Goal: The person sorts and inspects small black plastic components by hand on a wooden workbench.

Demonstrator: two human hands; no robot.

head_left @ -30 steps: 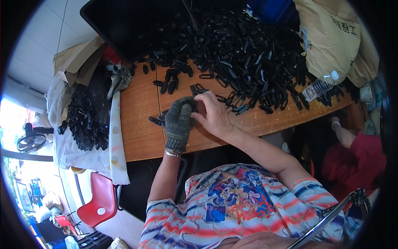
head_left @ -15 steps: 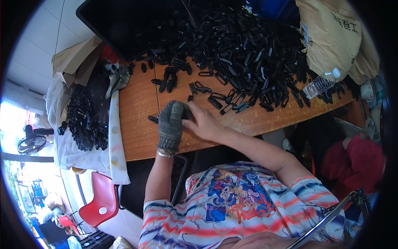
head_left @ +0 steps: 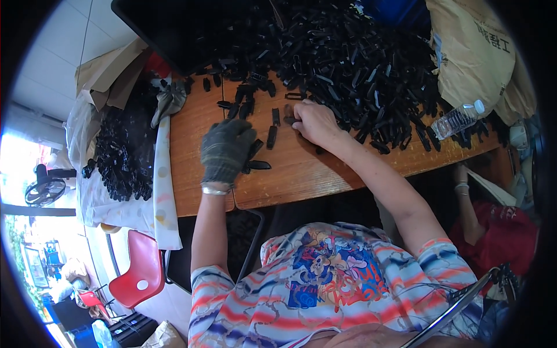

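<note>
My left hand [head_left: 224,152] wears a dark grey glove and rests on the wooden table [head_left: 325,171], closed around small black plastic parts [head_left: 255,161] that stick out to its right. My right hand [head_left: 313,123] is bare and reaches to the edge of a big heap of black plastic parts [head_left: 348,64], fingertips pinching one part there. A few loose black pieces [head_left: 272,130] lie on the wood between both hands.
A second pile of black parts [head_left: 122,153] lies on a white sheet at the left. A plastic water bottle [head_left: 458,119] and a tan sack [head_left: 476,52] are at the right. A red chair [head_left: 136,272] stands below left. Another person's arm [head_left: 464,197] shows at right.
My two hands were together over one piece; they have come apart. The right hand went up to the heap's edge and the gloved left hand shifted left with parts.
</note>
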